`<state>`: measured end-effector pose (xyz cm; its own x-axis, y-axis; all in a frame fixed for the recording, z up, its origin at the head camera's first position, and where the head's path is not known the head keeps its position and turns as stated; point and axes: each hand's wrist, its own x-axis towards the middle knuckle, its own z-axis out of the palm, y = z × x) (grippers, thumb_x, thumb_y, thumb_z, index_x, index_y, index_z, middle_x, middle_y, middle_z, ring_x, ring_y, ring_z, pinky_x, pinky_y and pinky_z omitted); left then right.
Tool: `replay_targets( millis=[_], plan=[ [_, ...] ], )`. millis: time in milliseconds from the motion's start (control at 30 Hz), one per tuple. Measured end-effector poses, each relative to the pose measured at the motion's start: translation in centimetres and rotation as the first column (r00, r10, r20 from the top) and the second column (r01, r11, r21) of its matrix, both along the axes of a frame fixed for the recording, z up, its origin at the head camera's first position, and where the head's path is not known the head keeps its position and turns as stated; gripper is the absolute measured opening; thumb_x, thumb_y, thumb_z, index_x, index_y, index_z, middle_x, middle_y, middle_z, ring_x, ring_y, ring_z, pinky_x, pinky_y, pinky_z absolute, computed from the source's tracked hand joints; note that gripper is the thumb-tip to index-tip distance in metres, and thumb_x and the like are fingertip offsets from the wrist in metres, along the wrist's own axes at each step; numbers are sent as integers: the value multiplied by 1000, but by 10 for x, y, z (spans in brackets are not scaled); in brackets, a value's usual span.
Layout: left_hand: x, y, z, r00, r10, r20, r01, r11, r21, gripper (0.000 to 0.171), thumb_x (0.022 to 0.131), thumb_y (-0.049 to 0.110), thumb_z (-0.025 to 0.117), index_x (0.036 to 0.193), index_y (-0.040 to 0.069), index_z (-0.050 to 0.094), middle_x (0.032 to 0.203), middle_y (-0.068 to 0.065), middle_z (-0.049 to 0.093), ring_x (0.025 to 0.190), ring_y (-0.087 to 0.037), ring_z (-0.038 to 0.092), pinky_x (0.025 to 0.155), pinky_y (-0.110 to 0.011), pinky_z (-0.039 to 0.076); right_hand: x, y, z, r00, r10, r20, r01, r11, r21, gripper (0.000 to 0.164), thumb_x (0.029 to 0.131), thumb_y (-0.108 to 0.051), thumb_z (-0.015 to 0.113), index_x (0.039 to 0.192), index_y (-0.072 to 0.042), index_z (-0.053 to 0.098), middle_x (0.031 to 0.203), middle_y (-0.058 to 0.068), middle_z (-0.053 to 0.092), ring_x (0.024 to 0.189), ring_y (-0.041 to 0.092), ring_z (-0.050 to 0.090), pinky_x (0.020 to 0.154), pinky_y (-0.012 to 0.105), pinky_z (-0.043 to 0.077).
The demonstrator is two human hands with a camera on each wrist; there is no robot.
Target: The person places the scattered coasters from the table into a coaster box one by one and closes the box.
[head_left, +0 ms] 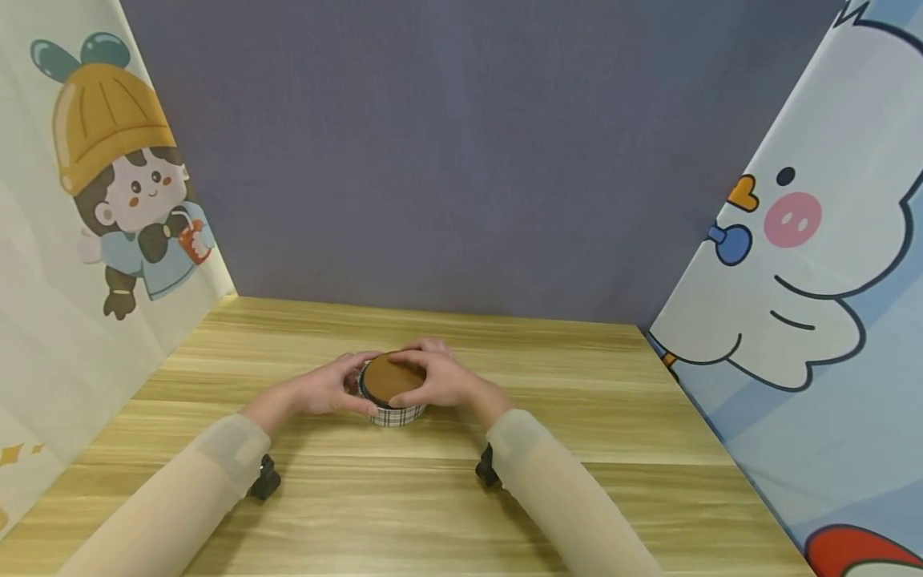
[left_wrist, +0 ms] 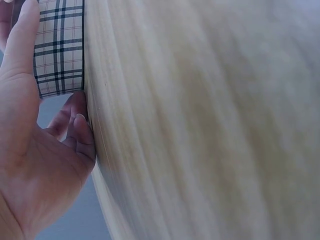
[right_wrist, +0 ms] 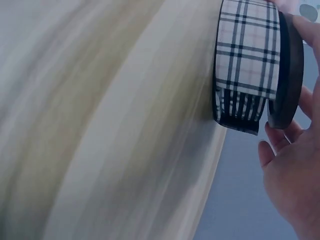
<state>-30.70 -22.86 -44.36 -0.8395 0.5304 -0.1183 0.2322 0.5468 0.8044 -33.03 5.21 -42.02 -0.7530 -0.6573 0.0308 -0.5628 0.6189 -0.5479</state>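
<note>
A round box point(head_left: 392, 417) with black-and-white plaid sides stands on the table. Its round lid point(head_left: 387, 377) is brown on top and has a dark rim. My left hand point(head_left: 337, 386) holds the box from the left, the thumb along the near side and fingers reaching behind. From the right, my right hand point(head_left: 443, 378) grips the lid by its edge, thumb near and fingers far. In the right wrist view, the lid point(right_wrist: 291, 75) stands slightly apart from the plaid wall point(right_wrist: 248, 47) at one end. Some left fingertips are hidden behind the box.
The wood-grain table point(head_left: 404, 505) spreads around the box. A grey partition point(head_left: 433, 160) rises at its back edge. Cartoon-printed panels stand along the left point(head_left: 43, 320) and right point(head_left: 829, 449) sides.
</note>
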Motion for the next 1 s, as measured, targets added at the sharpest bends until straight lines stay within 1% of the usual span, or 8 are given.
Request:
replay_targets(
  millis=[100,200,367,500,567,667,900,1000],
  plan=[
    [0,1,-1,1000,-11,-7,11,1000,7,107,92,38,92,174,19,27,153,-28,40,119,-30,62,99,-43,54,0,-2,-4,1000,-3,4,3,1000,16,82,86,-56,88,160,-35,58,168,0,47,153,26,35,122,55,38],
    [-1,1,-1,1000,-12,-14,12,1000,11,108,91,37,93,174,18,27,154,-29,39,121,-32,62,102,-44,55,0,-2,-6,1000,-4,14,4,1000,26,83,88,-58,87,161,-36,56,170,-1,46,155,26,34,123,56,36],
    [0,1,-2,1000,-18,15,17,999,36,108,93,36,92,175,18,25,159,-30,34,128,-35,61,107,-49,56,2,2,-7,999,-5,46,4,999,37,83,90,-63,84,164,-40,52,175,-4,39,160,31,28,127,62,30],
    [-1,0,-2,999,-41,27,39,998,57,106,94,34,90,175,17,23,160,-31,36,127,-34,64,102,-46,58,5,2,-6,998,-3,56,0,998,67,84,92,-66,81,166,-43,48,179,-8,33,161,29,26,127,59,27],
    [-2,-1,-1,998,-53,15,52,997,62,105,95,33,90,175,16,24,159,-31,38,125,-33,66,100,-45,59,7,2,-4,998,-8,55,4,997,80,84,93,-67,79,166,-44,46,180,-9,31,159,27,26,126,58,27],
    [-3,-2,0,998,-62,5,61,996,65,104,95,32,89,175,15,24,159,-30,40,123,-32,67,99,-44,59,9,1,-1,998,-22,64,16,996,88,83,94,-69,78,166,-46,44,181,-11,29,161,27,24,127,59,25],
    [-4,-3,1,997,-76,0,76,996,41,105,97,33,88,175,11,21,156,-30,43,119,-30,67,96,-41,59,10,-2,3,998,-3,63,-5,992,123,86,95,-68,77,169,-45,39,183,-7,25,168,32,17,132,66,18],
    [-2,-3,3,998,-68,2,68,997,28,108,96,34,88,176,10,19,157,-29,45,121,-30,67,100,-45,58,10,-1,3,998,6,60,-13,993,121,89,95,-67,77,171,-43,37,184,-2,22,169,37,15,133,68,15]
  ],
)
